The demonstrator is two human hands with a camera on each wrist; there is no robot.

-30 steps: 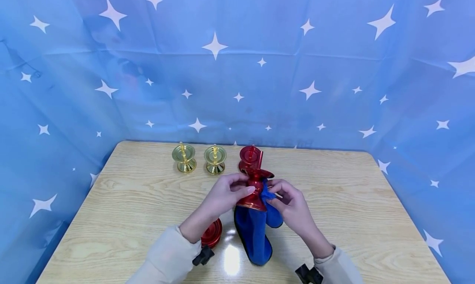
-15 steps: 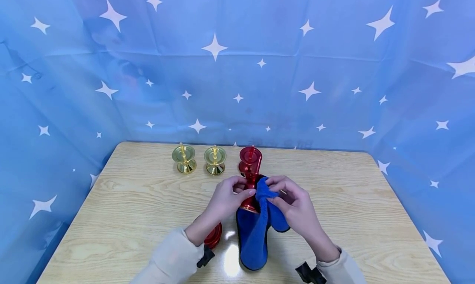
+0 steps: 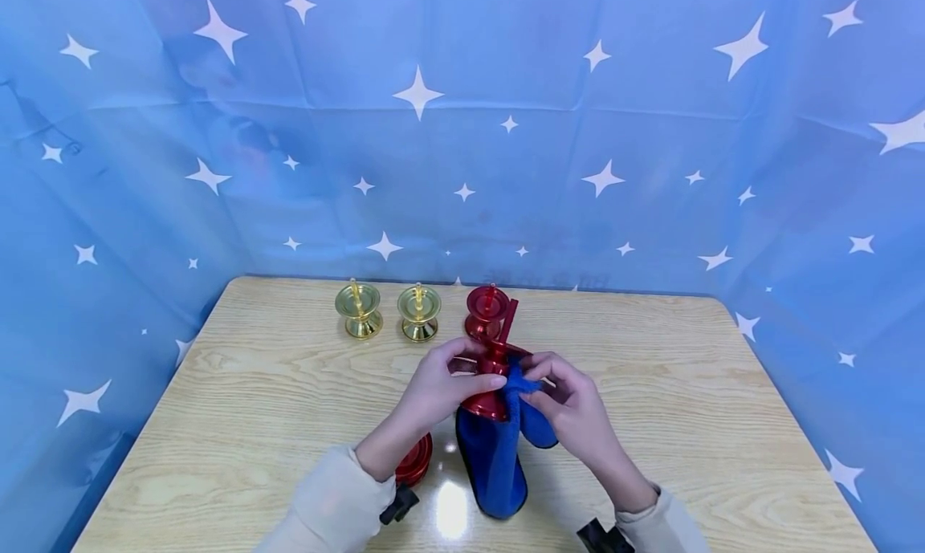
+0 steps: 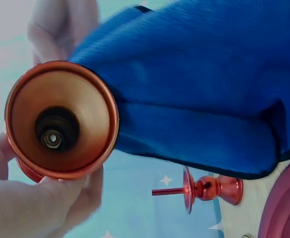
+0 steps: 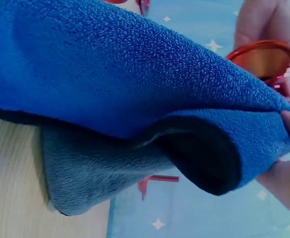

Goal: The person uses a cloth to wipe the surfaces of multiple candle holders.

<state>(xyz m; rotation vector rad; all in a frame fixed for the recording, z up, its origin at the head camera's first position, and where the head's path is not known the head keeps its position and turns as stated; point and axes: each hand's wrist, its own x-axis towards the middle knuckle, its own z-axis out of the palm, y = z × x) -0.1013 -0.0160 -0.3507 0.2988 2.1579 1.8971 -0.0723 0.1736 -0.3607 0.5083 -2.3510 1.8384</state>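
Above the table's middle, my left hand (image 3: 437,386) grips a red metal candle holder (image 3: 486,407) around its stem, thumb in front. The holder leans slightly, its dish and spike pointing up and away. In the left wrist view the hollow underside of its base (image 4: 87,109) shows, with a nut inside. My right hand (image 3: 572,404) pinches a fold of a blue towel (image 3: 500,477) against the holder's right side. The rest of the towel hangs below; its fuzzy pile (image 5: 120,59) and dark edging fill much of the right wrist view. Some right fingertips are hidden by the towel.
Two gold candle holders, one left (image 3: 359,308) and one beside it (image 3: 419,311), stand at the back. A red one (image 3: 486,306) stands to their right, just behind the held one. A red round dish-like thing (image 3: 414,459) lies partly under my left wrist.
Half a second ago the towel fold was higher, covering more of the holder's dish. My right hand has since drawn it slightly down, and the held holder's tilt has shifted, so its spike shows again.
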